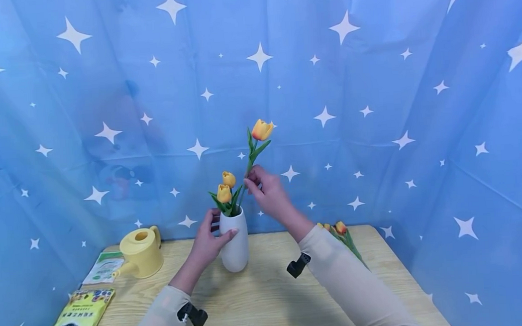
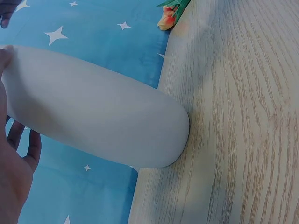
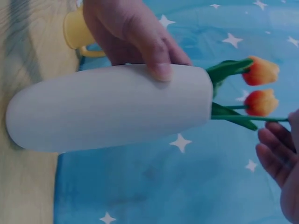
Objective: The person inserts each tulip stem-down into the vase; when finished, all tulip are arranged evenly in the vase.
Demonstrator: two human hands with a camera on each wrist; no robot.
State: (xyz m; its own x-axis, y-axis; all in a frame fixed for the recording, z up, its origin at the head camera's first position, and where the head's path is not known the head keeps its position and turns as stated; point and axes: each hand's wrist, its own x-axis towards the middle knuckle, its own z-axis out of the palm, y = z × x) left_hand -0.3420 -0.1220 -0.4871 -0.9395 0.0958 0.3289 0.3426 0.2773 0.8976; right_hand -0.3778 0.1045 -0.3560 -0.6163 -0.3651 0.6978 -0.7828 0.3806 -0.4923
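Observation:
A tall white vase (image 1: 234, 247) stands on the wooden table, holding two yellow-orange tulips (image 1: 224, 193) with green leaves. My left hand (image 1: 209, 238) grips the vase near its top, thumb on the front and fingers round the far side. Above the mouth, my right hand (image 1: 269, 190) pinches the green stem of another tulip (image 1: 262, 130), whose bloom points up and stands higher than the others. In the right wrist view that stem (image 3: 252, 118) runs down to the vase's rim beside the two blooms; its lower end is hidden.
On the left are a yellow watering can (image 1: 141, 255), a green-and-white packet (image 1: 103, 268) and a yellow-green bag (image 1: 75, 324). Several more tulips (image 1: 342, 230) lie at the right, partly behind my right sleeve. A blue starred curtain (image 1: 302, 100) hangs behind the table.

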